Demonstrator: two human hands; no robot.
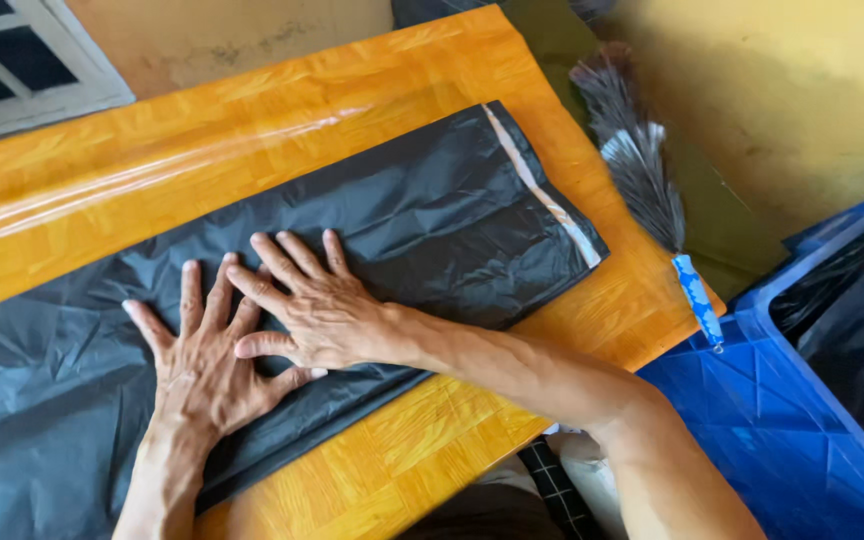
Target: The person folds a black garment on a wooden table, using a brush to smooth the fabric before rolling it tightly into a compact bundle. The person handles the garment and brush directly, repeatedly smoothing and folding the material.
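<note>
While both palms lie flat on it, the black plastic bag (372, 250) stretches lengthwise across the glossy orange wood-pattern counter (202, 130), its pale sealed end (544, 190) toward the counter's far right corner. The left hand (202, 365) is spread wide, fingers fanned, pressing down on the film; the right hand (317, 315) is likewise splayed and flat, its fingers overlapping those of the left. Neither hand pinches anything. The film shows many fine creases, and a long fold runs along the near edge below the palms. Judgement: smoothing is in hand; it would go best with even, light pressure and strokes running outward from the middle toward the sealed end, so trapped air leaves and the thin film does not bunch or tear. A grey feather duster with a blue patterned handle (642, 170) rests off the counter's right edge, beside a blue plastic crate (782, 420).
</note>
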